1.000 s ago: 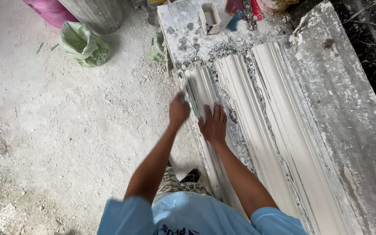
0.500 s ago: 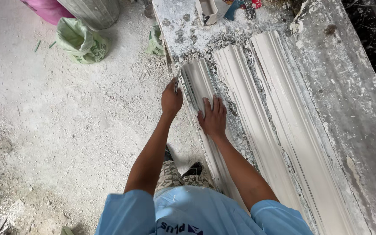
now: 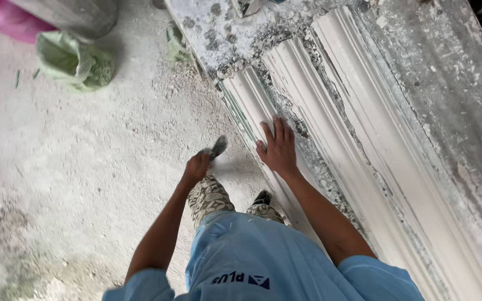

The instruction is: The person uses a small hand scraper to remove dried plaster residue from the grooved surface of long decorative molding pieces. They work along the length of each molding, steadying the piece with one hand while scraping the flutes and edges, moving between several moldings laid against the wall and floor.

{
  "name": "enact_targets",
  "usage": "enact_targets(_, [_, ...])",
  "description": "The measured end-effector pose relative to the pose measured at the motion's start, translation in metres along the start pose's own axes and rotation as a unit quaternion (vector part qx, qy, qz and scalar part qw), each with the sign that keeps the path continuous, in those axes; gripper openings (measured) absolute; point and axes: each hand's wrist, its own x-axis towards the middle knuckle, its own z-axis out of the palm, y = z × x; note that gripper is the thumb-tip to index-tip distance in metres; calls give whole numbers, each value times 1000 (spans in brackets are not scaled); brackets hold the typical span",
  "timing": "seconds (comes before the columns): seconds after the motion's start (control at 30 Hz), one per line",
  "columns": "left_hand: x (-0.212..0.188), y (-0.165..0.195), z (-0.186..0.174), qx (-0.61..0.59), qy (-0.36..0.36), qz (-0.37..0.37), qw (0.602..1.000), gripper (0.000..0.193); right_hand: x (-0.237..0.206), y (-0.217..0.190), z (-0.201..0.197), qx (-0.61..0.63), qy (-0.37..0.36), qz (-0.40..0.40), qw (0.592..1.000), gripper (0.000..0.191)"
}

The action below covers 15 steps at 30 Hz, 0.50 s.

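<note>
Floor (image 3: 73,167): bare grey concrete, dusted white, fills the whole left side from 7 to 11 o'clock. Bench (image 3: 442,95): long, plaster-crusted, runs diagonally from 12 down to 4 o'clock, speckled grey at its top end.

Two mouldings lie lengthwise on the bench, side by side. Far moulding (image 3: 375,139): white, ribbed, nearer 2 o'clock. Near moulding (image 3: 246,100): white, stepped profile, with a thin greenish strip along its floor-side edge; it sits at the bench's left edge, centre of view, running toward 5 o'clock under your arm.

Green bag (image 3: 73,61) slumped on the floor at 10 o'clock, beside a grey drum (image 3: 79,14); pink cloth (image 3: 6,22) at the corner.

Your right hand (image 3: 279,146) lies flat on the near moulding, fingers spread, palm down, gripping nothing. Your left hand (image 3: 196,167) hangs off the bench over the floor, fist closed around a small dark tool (image 3: 217,147), blurred; its kind can't be told.
</note>
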Motion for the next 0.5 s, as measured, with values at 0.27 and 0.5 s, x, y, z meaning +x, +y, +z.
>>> enact_targets(0.27, [103,56,0,-67,-242,-189,949,45,-9,-13,-17,-15,-28,118,993,55])
enact_targets(0.5, [82,83,-130,201,-297,164,919,31,-117,-76,-20,-24,107,354,929,59])
